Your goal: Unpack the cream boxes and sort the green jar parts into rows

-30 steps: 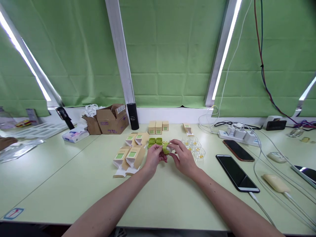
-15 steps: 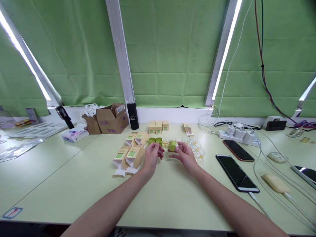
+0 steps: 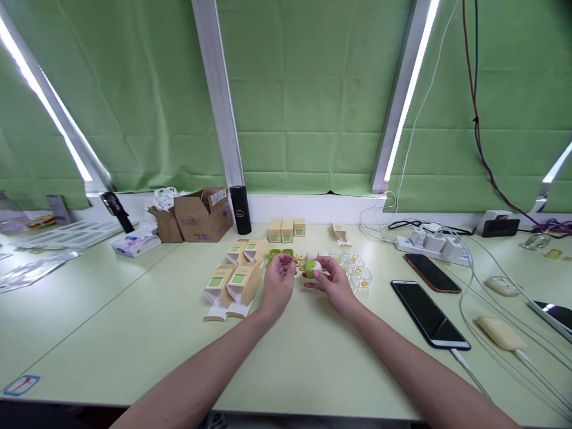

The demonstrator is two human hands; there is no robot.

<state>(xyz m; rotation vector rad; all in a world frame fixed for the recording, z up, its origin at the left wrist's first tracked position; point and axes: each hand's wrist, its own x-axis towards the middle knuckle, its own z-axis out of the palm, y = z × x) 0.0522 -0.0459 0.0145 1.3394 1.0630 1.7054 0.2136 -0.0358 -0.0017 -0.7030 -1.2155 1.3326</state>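
Observation:
My right hand (image 3: 333, 282) grips a small green-and-white case (image 3: 311, 267) just above the pale green table (image 3: 134, 333). My left hand (image 3: 277, 285) hovers a little to its left with fingers curled and apart, holding nothing that I can see. Beyond my left hand lie green cases (image 3: 280, 254). To the left lie opened tan cartons with green labels (image 3: 235, 284), and two more (image 3: 249, 250) behind them. Small clear cups with yellow pieces (image 3: 355, 267) stand right of my right hand.
Three closed tan boxes (image 3: 286, 230) stand at the back by a black cylinder (image 3: 240, 210) and a cardboard box (image 3: 203, 215). Two phones (image 3: 429, 311) (image 3: 431, 271), a power strip (image 3: 431, 243) and cables lie at the right. A tissue pack (image 3: 136, 243) and white trays (image 3: 67, 234) lie at the left.
My hands came apart: the green case stayed in my right hand, which shifted right and then drew back slightly. My left hand let go and rose a little. A person's hand at far left left the view.

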